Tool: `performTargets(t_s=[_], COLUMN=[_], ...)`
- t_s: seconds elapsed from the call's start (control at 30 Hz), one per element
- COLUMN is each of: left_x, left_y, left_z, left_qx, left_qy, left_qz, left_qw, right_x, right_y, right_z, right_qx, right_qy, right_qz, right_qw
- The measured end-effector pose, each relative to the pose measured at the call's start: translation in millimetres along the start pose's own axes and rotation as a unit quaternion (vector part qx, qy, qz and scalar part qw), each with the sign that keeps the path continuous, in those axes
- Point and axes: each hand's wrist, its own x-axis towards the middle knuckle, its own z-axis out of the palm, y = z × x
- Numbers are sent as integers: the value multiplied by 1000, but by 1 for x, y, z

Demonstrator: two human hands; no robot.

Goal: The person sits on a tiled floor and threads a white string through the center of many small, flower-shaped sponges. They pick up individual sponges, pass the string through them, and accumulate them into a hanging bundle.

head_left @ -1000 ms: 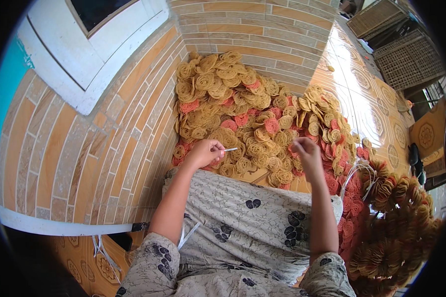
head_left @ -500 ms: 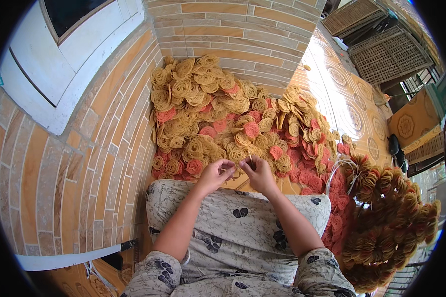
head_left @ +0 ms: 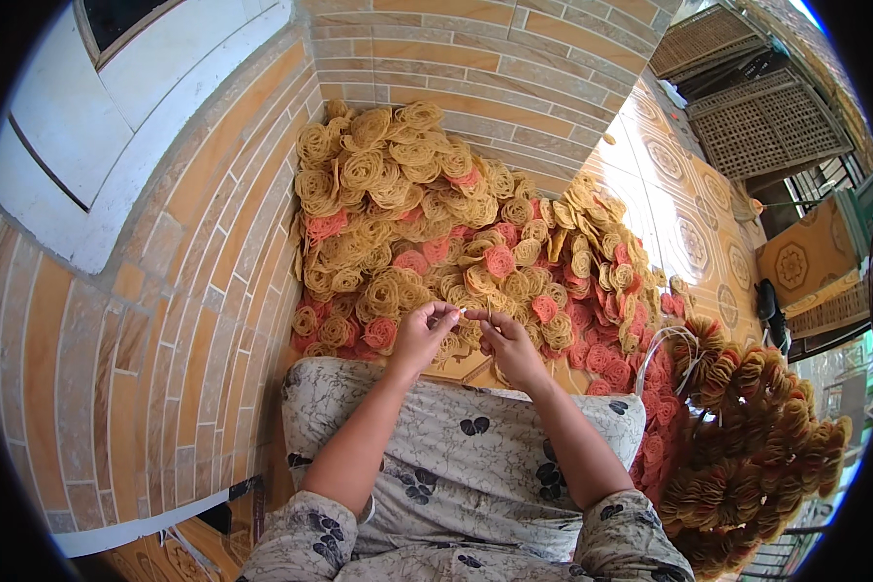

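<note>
My hands meet above my lap at the near edge of a pile of lacy coiled discs. My left hand (head_left: 424, 337) is closed, thumb and forefinger pinched at a tiny whitish bit (head_left: 463, 311), too small to name. My right hand (head_left: 511, 351) points its forefinger at that same bit, its other fingers curled in; what they hold, if anything, is hidden. Beyond lie the yellow discs (head_left: 393, 291), with coral-red discs (head_left: 500, 260) mixed among them.
Strung bundles of discs (head_left: 747, 436) stand at the right, with white string loops (head_left: 664, 354) beside them. Brick-patterned walls (head_left: 456, 58) close off the left and back. Woven racks (head_left: 771, 121) are at the far right, beyond the tiled floor (head_left: 694, 238). Patterned cloth (head_left: 456, 466) covers my lap.
My fingertips have come together, and the right forefinger now stretches toward the left hand. A small whitish bit shows between them. The view has shifted slightly.
</note>
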Motion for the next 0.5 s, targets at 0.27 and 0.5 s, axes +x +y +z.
performTargets(t_s=[0.27, 0.5], left_x=[-2, -2], left_y=[4, 6], left_z=[-1, -3], left_qx=[-100, -163], left_qy=[-23, -71], left_qz=[-26, -62], left_qw=[994, 982], right_x=[0, -2], right_y=[-6, -6], right_z=[1, 1], right_qx=[-39, -57], right_qy=[-19, -23], right_qz=[28, 11], right_qw=[999, 998])
